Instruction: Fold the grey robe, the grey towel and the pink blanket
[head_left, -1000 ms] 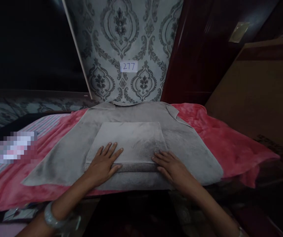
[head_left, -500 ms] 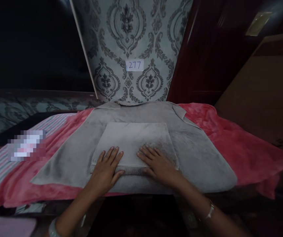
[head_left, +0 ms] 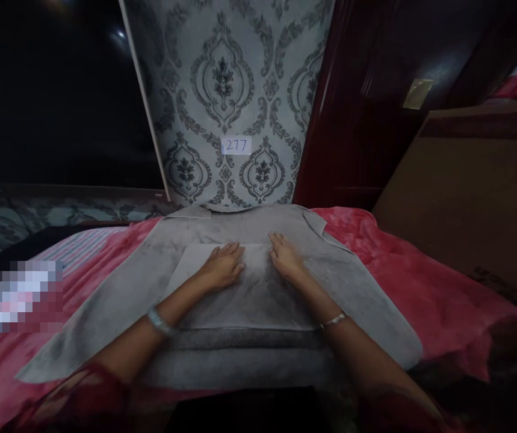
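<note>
Both arms are reaching forward, with the left hand (head_left: 222, 267) and right hand (head_left: 286, 258) lying palm-down, fingers straight and together, near the far edge of the folded towel (head_left: 244, 294). The folded towel is lying on a larger grey cloth (head_left: 352, 282), which is covering a red blanket (head_left: 430, 288).

A folded grey towel (head_left: 249, 294) is being pressed flat by the left hand (head_left: 224, 264) and the right hand (head_left: 285, 260), both palm-down near its twelve o'clock edge. A larger grey towel (head_left: 352, 288) is lying beneath, spread over a pink blanket (head_left: 425, 288). At twelve o'clock, a label reading 277 (head_left: 236, 145) is being displayed on patterned wallpaper (head_left: 222, 90).
</note>
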The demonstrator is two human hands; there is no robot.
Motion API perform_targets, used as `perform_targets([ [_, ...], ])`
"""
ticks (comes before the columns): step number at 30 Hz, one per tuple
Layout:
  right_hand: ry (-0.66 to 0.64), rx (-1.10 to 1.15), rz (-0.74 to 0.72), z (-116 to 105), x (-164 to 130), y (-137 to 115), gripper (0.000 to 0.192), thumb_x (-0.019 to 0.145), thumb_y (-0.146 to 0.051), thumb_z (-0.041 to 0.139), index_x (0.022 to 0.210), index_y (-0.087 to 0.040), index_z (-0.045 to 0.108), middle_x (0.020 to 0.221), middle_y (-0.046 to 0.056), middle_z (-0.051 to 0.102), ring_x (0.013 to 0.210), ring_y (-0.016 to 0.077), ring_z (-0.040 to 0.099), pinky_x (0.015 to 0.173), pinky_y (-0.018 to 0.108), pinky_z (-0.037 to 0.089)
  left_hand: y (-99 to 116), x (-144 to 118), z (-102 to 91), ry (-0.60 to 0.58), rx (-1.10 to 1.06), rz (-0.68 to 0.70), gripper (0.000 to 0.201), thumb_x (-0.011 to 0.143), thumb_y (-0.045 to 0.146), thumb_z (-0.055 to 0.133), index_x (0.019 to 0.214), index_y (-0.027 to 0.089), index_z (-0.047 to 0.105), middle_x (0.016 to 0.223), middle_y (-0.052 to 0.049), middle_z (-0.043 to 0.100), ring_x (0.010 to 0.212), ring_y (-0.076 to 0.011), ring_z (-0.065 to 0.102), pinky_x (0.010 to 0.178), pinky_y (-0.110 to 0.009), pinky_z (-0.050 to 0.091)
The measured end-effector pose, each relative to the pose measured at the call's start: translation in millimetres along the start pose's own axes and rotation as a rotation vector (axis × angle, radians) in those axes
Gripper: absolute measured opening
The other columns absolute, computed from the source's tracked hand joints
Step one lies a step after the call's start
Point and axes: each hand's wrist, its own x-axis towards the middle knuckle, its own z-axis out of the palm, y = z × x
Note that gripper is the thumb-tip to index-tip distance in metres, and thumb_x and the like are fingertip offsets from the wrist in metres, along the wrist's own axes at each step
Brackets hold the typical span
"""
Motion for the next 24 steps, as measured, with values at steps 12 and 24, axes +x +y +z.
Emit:
perform_targets([
  [12, -0.074, -0.151, 0.006, 44.3, -3.2, 9.5, 0.054, 0.103, -0.034, 0.033, 0.154, -0.017, 0.038, 0.160, 0.012, 0.033, 0.148, 0.0306, 0.026, 0.117, 0.051, 0.023, -14.5, 29.4, 56.2, 0.035, 0.075, -0.081, 0.066, 0.099, 0.054, 0.036, 0.155, 0.019, 0.035, 0.163, -0.017, 0.028, 0.151, -0.0313, 0.023, 0.121, -0.057, 0.017],
  [24, -0.009, -0.125, 0.000, 50.2, -1.6, 13.3, 0.052, 0.101, -0.033, 0.037, 0.150, -0.017, 0.044, 0.157, 0.013, 0.039, 0.146, 0.0293, 0.031, 0.117, 0.048, 0.026, -109.1, -38.1, 40.9, 0.205, -0.188, -0.496, 0.063, 0.095, 0.039, 0.041, 0.147, 0.003, 0.042, 0.153, -0.024, 0.043, 0.144, -0.0319, 0.038, 0.118, -0.046, 0.029],
])
